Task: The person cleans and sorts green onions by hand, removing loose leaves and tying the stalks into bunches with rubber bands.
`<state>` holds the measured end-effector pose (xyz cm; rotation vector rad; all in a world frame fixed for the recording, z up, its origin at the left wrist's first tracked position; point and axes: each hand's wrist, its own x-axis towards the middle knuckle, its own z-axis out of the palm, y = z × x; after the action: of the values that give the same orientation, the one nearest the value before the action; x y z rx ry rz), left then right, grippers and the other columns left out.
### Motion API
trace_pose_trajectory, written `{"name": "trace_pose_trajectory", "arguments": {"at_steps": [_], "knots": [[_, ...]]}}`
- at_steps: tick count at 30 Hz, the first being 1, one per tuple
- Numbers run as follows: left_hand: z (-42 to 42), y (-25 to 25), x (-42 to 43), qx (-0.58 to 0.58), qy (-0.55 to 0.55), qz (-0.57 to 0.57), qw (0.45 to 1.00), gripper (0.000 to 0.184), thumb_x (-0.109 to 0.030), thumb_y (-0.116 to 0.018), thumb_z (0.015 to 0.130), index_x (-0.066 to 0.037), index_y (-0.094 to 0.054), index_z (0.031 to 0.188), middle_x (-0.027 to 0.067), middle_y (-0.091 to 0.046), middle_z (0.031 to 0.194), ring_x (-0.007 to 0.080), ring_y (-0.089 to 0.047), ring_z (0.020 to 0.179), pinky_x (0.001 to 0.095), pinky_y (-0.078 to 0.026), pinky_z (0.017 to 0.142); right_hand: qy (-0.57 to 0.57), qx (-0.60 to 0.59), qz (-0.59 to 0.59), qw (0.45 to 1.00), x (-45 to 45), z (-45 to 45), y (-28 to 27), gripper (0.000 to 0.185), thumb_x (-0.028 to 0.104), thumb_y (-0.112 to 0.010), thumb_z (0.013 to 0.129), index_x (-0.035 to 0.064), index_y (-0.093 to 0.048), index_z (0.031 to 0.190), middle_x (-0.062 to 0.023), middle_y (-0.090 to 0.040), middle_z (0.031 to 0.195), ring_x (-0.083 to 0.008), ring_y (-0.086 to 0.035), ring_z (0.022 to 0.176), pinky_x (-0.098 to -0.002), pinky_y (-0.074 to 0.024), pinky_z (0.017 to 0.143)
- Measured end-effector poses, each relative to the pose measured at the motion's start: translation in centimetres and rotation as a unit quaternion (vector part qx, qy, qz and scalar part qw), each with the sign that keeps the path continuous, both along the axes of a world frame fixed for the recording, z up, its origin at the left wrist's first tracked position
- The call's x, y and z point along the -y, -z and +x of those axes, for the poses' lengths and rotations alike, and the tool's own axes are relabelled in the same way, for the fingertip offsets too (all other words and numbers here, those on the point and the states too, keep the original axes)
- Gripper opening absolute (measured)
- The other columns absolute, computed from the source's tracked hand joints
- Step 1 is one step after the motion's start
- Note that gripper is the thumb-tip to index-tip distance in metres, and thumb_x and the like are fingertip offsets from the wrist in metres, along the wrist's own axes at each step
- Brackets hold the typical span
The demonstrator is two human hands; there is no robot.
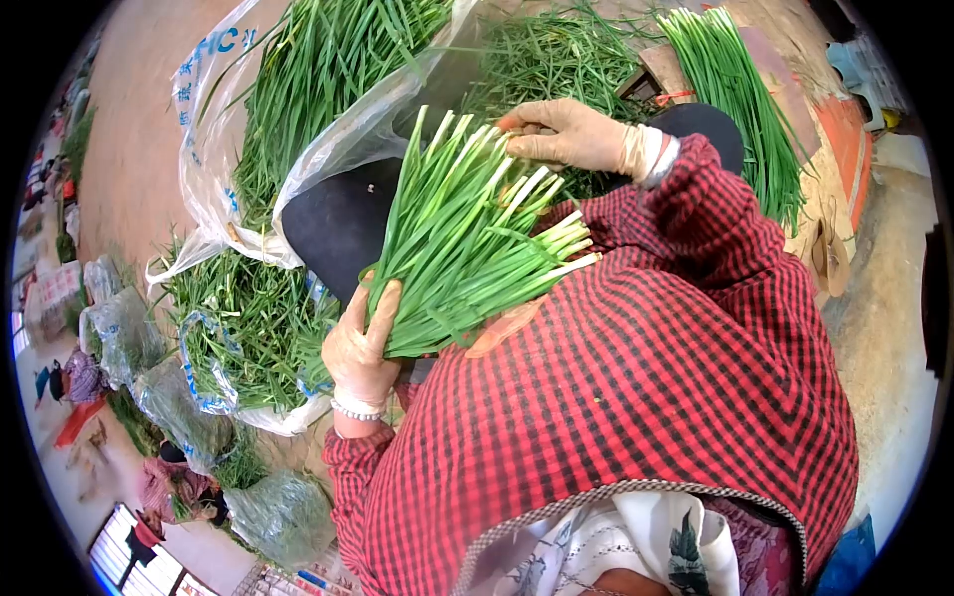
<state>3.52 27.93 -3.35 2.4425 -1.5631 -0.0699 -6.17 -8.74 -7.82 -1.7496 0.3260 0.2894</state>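
You are in what looks like a vegetable-packing shed: around you are a broad floor (pixel 129 129), a printed plastic sack (pixel 343 139) stuffed with garlic chives (pixel 328 74), a neat chive bundle (pixel 740 119) and a heap of loose leaves (pixel 556 60), with other people (pixel 174 489) farther off among bulging clear bags (pixel 278 517)

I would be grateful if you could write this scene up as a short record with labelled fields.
Left hand: grips a bunch of greens near its leafy end
Right hand: fingertips at the pale stalk ends; whether they pinch a stalk is unclear
Bunch: stalks fanned out, pale ends pointing up and right in the picture
Upper left: plastic bag with more greens inside
Upper right: neat bundle, pale ends at the top
Top middle: heap of loose greens
Clothing: red and black checked sleeves
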Motion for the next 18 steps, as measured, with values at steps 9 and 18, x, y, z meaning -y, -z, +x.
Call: {"name": "trace_pose_trajectory", "arguments": {"at_steps": [9, 18], "knots": [[-0.8, -1.6, -0.1, -0.011, -0.025, 0.025, 0.999, 0.08, -0.008, -0.077, 0.056, -0.022, -0.057, 0.131, 0.0112, -0.059, 0.127, 0.0299, -0.066, 0.097, 0.0352, -0.053, 0.074, 0.176, 0.07, -0.172, 0.967, 7.2, -3.2, -1.6, 0.024, 0.025, -0.062, 0.091, 0.0041, -0.066, 0.102, -0.002, -0.063, 0.076, -0.0097, -0.057, 0.065, -0.0281, -0.0493, 0.062], [-0.8, -1.6, 0.8, 0.037, 0.003, 0.014, 0.999, 0.071, -0.012, -0.076, 0.06, -0.02, -0.059, 0.128, 0.0121, -0.06, 0.126, 0.029, -0.066, 0.1, 0.0341, -0.053, 0.074, 0.023, 0.015, 0.059, 0.998, 0.7, -1.2, 0.8, 0.035, 0.036, -0.064, 0.091, 0.0032, -0.067, 0.102, -0.0035, -0.064, 0.083, -0.0082, -0.058, 0.074, -0.0247, -0.0498, 0.069]]}}
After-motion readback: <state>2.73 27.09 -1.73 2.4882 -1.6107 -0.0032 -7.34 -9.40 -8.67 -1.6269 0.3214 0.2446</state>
